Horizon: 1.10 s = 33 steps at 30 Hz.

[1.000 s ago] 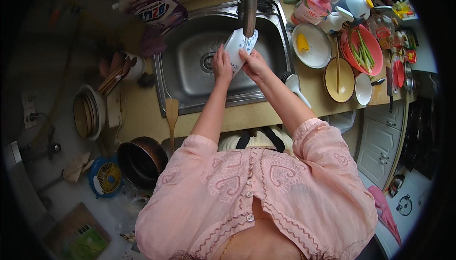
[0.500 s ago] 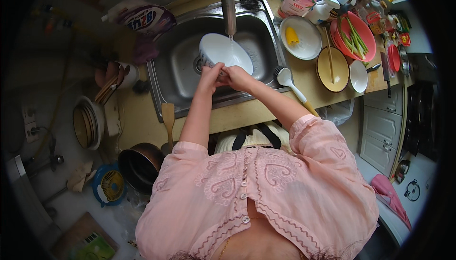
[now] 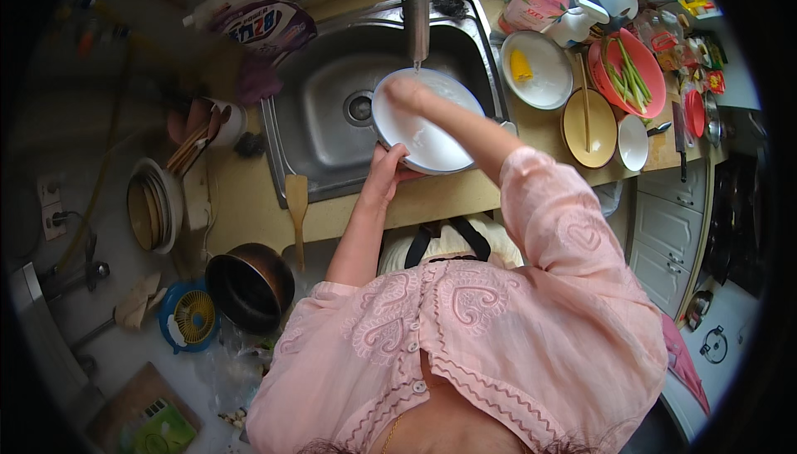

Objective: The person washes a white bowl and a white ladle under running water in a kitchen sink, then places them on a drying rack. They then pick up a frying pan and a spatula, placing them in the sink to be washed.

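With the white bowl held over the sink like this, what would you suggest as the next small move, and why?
Probably sweep the right hand around the inside of the white bowl, while the left hand steadies its lower rim. The right hand lies on the bowl's upper inside edge, right under the faucet, so most of the inside lies away from it. Whether water is running cannot be told.

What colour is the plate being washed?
White, seen in the head view: the plate under the tap.
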{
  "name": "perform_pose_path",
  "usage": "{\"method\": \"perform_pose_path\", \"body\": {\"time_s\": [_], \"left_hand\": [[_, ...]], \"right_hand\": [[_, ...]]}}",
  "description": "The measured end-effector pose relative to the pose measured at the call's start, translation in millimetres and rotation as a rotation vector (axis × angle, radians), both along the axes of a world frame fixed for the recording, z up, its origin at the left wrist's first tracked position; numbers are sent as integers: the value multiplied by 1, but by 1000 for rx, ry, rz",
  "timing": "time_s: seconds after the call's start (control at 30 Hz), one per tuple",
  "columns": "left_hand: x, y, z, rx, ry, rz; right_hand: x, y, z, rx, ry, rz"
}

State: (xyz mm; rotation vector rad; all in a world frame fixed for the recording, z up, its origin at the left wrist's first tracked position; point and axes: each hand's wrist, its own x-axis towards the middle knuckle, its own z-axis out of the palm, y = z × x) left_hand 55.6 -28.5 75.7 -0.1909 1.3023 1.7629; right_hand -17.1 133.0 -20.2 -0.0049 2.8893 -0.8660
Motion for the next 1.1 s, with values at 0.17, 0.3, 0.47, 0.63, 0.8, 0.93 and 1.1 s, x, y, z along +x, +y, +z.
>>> {"method": "perform_pose_path", "body": {"time_s": [0.17,0.3,0.47,0.63,0.8,0.93,1.1], "left_hand": [[-2,-11,3,10,11,123],[-6,-9,2,-39,44,175],[2,-5,0,54,-94,168],[9,-11,-1,118,-153,144],[6,-17,-1,75,-56,142],[3,-28,-9,108,-102,240],[-4,-40,-32,300,-274,231]], "right_hand": [[32,50,49,295,-570,-30],[69,6,-1,203,-570,408],[28,-28,28,-227,-195,142],[2,20,5,-84,-75,163],[-4,69,48,-119,-336,-39],[37,96,59,-149,-244,-301],[83,78,91,-724,-628,-668]]}}
